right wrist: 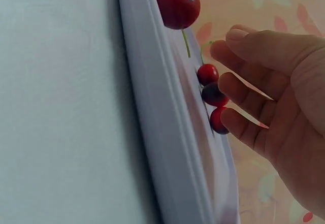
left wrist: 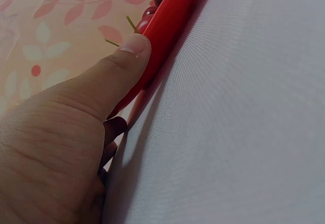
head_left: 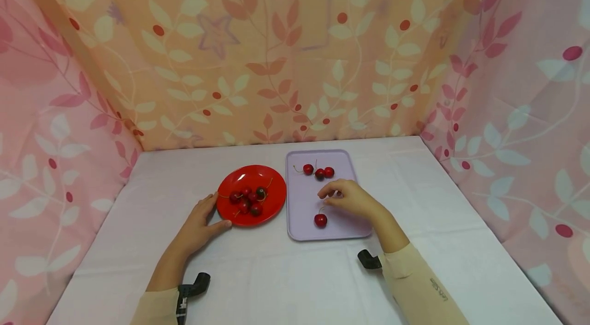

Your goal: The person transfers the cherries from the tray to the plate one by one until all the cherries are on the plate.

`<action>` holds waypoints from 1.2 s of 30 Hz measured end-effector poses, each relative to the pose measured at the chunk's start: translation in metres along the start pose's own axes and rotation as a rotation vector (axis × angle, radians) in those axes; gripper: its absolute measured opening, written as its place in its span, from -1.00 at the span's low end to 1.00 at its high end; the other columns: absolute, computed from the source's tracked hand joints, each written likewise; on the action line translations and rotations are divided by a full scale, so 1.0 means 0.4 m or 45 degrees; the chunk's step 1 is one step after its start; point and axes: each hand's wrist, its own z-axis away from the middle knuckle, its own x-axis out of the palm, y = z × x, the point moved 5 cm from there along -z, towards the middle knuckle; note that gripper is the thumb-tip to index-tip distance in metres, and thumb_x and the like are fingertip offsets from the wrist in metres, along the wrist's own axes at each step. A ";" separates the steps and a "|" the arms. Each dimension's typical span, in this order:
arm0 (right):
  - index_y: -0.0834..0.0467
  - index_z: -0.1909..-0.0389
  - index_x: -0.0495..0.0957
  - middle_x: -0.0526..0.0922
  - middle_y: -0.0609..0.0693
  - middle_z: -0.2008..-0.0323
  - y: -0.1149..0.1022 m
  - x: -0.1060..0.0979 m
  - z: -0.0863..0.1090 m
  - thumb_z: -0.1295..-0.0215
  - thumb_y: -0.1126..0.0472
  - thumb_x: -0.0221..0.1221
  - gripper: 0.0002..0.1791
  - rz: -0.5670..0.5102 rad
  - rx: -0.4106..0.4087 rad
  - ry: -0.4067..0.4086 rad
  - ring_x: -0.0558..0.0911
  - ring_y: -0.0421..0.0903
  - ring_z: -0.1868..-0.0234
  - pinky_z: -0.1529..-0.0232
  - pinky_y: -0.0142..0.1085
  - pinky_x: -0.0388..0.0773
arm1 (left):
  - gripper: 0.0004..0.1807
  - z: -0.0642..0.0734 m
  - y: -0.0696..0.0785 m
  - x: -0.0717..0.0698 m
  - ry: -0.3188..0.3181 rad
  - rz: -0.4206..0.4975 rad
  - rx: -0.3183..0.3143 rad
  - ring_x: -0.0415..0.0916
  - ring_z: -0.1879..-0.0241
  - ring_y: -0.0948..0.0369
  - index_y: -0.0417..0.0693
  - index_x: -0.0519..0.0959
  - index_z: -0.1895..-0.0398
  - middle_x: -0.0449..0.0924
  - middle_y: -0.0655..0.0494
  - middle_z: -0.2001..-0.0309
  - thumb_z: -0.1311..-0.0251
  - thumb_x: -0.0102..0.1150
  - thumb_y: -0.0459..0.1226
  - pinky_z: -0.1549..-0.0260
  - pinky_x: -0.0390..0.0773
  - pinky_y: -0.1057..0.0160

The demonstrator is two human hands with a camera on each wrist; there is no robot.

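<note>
My left hand (head_left: 201, 229) holds a red plate (head_left: 276, 202) by its left edge. The thumb rests on the rim, as the left wrist view shows, and the other fingers lie along the side, partly hidden. Several dark red cherries (head_left: 244, 206), some with stems, are heaped on the plate. Above a lilac tray (head_left: 299, 230) hovers my right hand (head_left: 352, 199), its fingers loosely bent and nothing seen between them. One cherry (head_left: 320, 220), stem up, lies just below its fingertips. Three more cherries (right wrist: 214, 94) lie toward the tray's far end, beyond the fingers.
Plate and tray stand side by side on a white cloth-covered table (head_left: 258, 274). Floral curtains (head_left: 276, 59) close off the back and both sides. Each wrist carries a black camera mount (head_left: 200, 283).
</note>
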 end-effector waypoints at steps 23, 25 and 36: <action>0.09 0.08 0.74 0.79 -0.13 0.16 0.065 0.045 -0.004 -0.24 0.27 0.42 -0.77 -0.119 0.048 -0.082 0.70 -0.16 0.06 -0.04 -0.38 0.60 | 0.13 0.003 0.005 -0.005 -0.010 0.012 0.005 -0.15 -0.59 -0.28 0.07 0.07 -0.66 0.06 -0.17 -0.61 -0.11 0.41 0.21 -0.42 0.00 -0.48; 0.10 0.09 0.74 0.79 -0.13 0.16 0.063 0.047 -0.005 -0.24 0.28 0.42 -0.77 -0.104 0.044 -0.078 0.69 -0.18 0.07 -0.03 -0.37 0.61 | 0.13 0.003 0.005 -0.006 -0.008 0.013 0.009 -0.15 -0.59 -0.28 0.08 0.06 -0.66 0.05 -0.17 -0.61 -0.11 0.41 0.21 -0.41 0.00 -0.48; 0.08 0.14 0.75 0.77 -0.12 0.21 0.053 0.056 -0.006 -0.22 0.31 0.42 -0.81 -0.068 0.005 -0.046 0.70 -0.23 0.17 0.06 -0.37 0.66 | 0.13 0.005 0.005 -0.005 -0.011 0.000 0.005 -0.15 -0.59 -0.28 0.11 0.05 -0.66 0.04 -0.19 -0.61 -0.11 0.39 0.23 -0.42 -0.01 -0.48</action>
